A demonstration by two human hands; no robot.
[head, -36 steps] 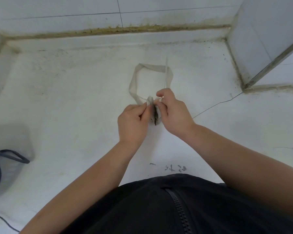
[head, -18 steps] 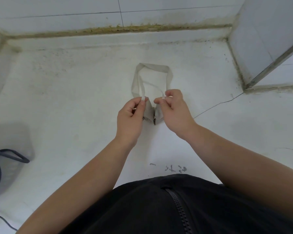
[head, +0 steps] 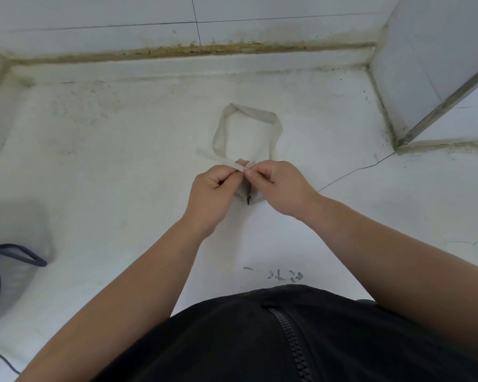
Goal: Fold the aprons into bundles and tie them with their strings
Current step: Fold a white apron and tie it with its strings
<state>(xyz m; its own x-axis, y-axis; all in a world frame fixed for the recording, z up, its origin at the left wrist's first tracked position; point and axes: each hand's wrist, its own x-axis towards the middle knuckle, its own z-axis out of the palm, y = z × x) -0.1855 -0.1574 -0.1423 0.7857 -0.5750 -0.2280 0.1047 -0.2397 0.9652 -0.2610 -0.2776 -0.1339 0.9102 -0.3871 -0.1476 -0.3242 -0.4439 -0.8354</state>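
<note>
Strings [head: 239, 167] pinched by left hand [head: 213, 190], right hand [head: 278, 186]; scribble [head: 286, 275] seemingly unreadable.

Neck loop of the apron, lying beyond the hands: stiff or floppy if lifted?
Probably floppy: the neck loop lies flat, kinked at its corners. Likely light, a thin band. Would probably trail when the bundle is lifted.

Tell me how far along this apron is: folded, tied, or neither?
Done: the apron is folded into a small bundle on the white surface. In hand: the left hand and right hand each pinch a thin string, crossed just above the bundle, one end trailing left. Left: no finished knot shows, and the wide neck loop lies open beyond the bundle. No other aprons are in view.
</note>
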